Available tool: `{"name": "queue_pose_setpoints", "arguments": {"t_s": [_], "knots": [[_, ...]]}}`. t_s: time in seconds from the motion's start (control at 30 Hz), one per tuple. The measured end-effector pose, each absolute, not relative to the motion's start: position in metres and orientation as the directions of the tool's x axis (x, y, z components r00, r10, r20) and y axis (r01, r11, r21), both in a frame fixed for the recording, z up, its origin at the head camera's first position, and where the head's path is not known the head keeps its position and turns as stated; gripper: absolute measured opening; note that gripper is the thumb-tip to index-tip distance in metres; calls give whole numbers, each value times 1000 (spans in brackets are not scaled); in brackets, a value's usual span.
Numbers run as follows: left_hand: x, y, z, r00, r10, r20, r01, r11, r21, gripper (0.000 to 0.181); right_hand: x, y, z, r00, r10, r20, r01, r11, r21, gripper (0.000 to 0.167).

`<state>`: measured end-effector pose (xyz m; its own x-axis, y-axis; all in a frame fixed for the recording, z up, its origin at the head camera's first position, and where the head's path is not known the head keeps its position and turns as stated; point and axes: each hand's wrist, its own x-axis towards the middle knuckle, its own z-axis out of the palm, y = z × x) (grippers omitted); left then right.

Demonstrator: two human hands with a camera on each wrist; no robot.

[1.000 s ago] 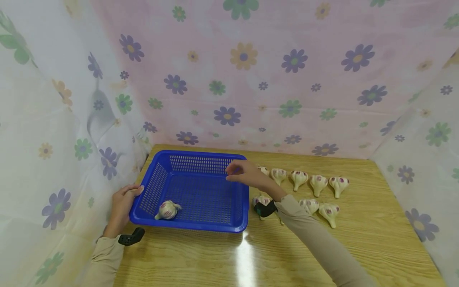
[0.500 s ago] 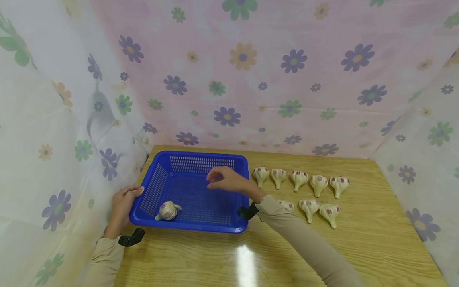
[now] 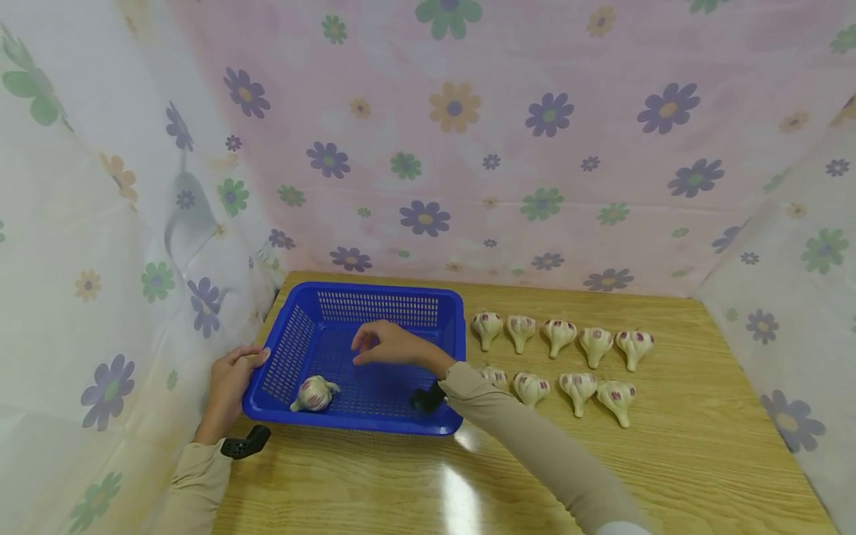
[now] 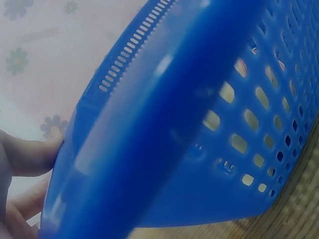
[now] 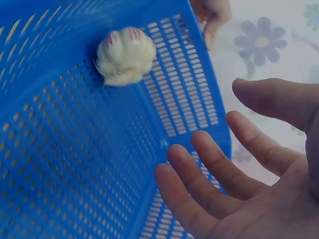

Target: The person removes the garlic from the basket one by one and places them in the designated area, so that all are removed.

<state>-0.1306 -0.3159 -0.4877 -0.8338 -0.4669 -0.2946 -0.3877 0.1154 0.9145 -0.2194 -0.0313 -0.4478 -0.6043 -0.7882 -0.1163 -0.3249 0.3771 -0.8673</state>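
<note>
At the left side of a blue plastic basket (image 3: 461, 357), my left hand (image 3: 227, 379) pinches the rim, its thumb on the edge in the left wrist view. Above the inside of the basket hovers my right hand (image 3: 394, 345), its fingers loosely bent and nothing in them. One garlic bulb (image 3: 314, 394) lies in the near left corner of the basket, below and left of the right hand. The right wrist view shows that garlic bulb (image 5: 125, 56) apart from the fingertips (image 5: 179, 152).
Two rows of garlic bulbs (image 3: 559, 336) lie on the wooden table (image 3: 689, 446) right of the basket. The right sleeve (image 3: 535, 446) partly covers the near row. Flower-patterned cloth (image 3: 508, 134) stands behind and at both sides.
My right hand has moved left from the basket's right rim to over its middle, uncovering garlic bulbs on the table. My left hand and the basket stay put.
</note>
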Motion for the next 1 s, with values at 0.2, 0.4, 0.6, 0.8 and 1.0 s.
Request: {"name": "queue_pose_setpoints", "arguments": {"t_s": [0.2,0.4,0.6,0.8,1.0], "knots": [[-130,-317,-484,-836,-454,-310,-398,111,911,38,-214,-55,-458,-567,-801,-193,-292,414,-862,25],[-130,-319,-477,-852,-396,-342,-406,89,910,40,-209,-76,-464,-528,-796,-296,-241,475,-846,36],[-133,-322,-471,-861,-350,-370,-434,123,893,43,-206,-91,-467,-519,-767,-376,-218,545,-810,43],[-136,-332,-469,-877,-239,-416,-454,135,881,49,-205,-102,-469,-492,-752,-439,-210,592,-778,48],[-138,-340,-469,-882,-188,-432,-464,187,866,52,-203,-110,-473,-423,-765,-486,-250,614,-748,44]]}}
